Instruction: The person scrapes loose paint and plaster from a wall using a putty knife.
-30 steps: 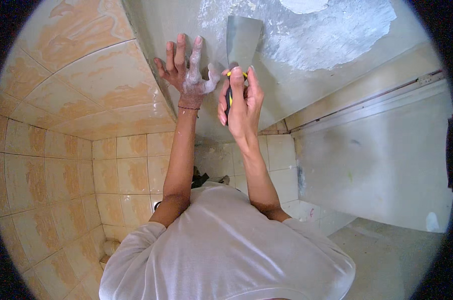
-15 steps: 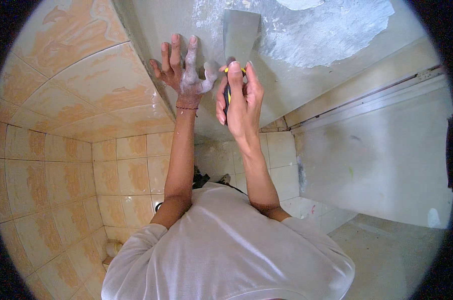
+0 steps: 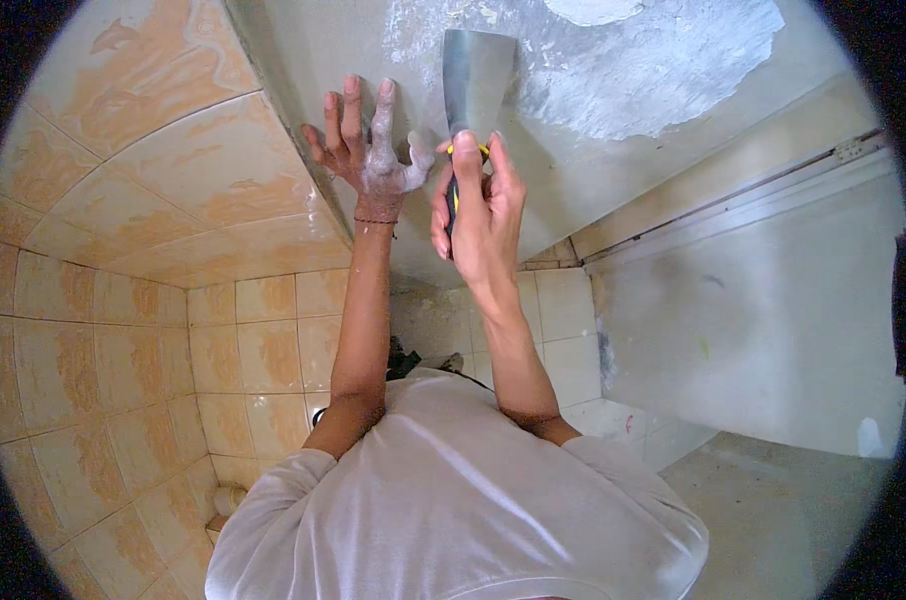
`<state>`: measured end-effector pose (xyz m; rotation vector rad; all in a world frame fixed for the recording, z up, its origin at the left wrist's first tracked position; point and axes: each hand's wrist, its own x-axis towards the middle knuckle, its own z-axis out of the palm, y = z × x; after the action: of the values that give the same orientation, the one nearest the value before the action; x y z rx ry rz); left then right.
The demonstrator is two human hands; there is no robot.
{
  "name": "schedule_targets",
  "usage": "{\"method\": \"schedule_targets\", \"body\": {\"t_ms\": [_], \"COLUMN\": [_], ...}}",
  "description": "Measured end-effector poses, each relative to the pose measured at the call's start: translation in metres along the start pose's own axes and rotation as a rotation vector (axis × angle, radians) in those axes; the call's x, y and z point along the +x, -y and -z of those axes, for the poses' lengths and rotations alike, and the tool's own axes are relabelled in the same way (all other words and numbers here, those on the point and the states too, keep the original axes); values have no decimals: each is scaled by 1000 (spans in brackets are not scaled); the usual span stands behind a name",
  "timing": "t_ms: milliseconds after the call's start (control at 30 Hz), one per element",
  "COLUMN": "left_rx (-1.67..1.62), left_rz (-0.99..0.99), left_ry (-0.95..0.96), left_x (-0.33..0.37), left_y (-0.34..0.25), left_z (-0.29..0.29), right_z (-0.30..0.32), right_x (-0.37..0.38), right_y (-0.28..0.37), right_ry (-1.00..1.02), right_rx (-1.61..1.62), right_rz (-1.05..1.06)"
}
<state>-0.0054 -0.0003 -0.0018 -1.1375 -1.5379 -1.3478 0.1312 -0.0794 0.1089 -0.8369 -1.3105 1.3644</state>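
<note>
My right hand (image 3: 480, 210) is wrapped round the black and yellow handle of a putty knife (image 3: 479, 80). The thumb presses on top of the handle near the wide metal blade, which points up the grey wall (image 3: 323, 45). The blade lies against or just off the surface; I cannot tell which. Just left of it, my left hand (image 3: 373, 150) rests on the wall, fingers spread, with white powder on its thumb, index finger and back. Beyond the blade and to its right is a rough white patch (image 3: 653, 75) in the wall's surface.
Orange-patterned tiles (image 3: 173, 185) cover the wall to the left, meeting the grey surface at a long edge. A pale door-like panel (image 3: 743, 310) stands to the right, below a frame ledge (image 3: 723, 195). Grey floor (image 3: 763, 520) shows at the lower right.
The putty knife and my right hand have shifted slightly down in the picture, with the whole view moving a little too. Both hands keep their pose.
</note>
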Motion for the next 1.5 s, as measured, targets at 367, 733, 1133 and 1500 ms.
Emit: {"method": "schedule_targets", "body": {"t_ms": [367, 733, 1133, 1500], "left_rx": [56, 9, -37, -31], "left_rz": [-22, -17, -24, -27], "left_ry": [-1, -5, -1, 15], "left_x": [-1, 0, -1, -2], "left_y": [4, 2, 4, 5], "left_z": [0, 2, 0, 3], "right_z": [-10, -2, -10, -4], "right_x": [11, -3, 8, 0], "right_y": [8, 2, 10, 8], "right_ry": [-15, -32, -73, -71], "right_rx": [45, 25, 30, 1], "right_rz": [66, -2, 54, 52]}}
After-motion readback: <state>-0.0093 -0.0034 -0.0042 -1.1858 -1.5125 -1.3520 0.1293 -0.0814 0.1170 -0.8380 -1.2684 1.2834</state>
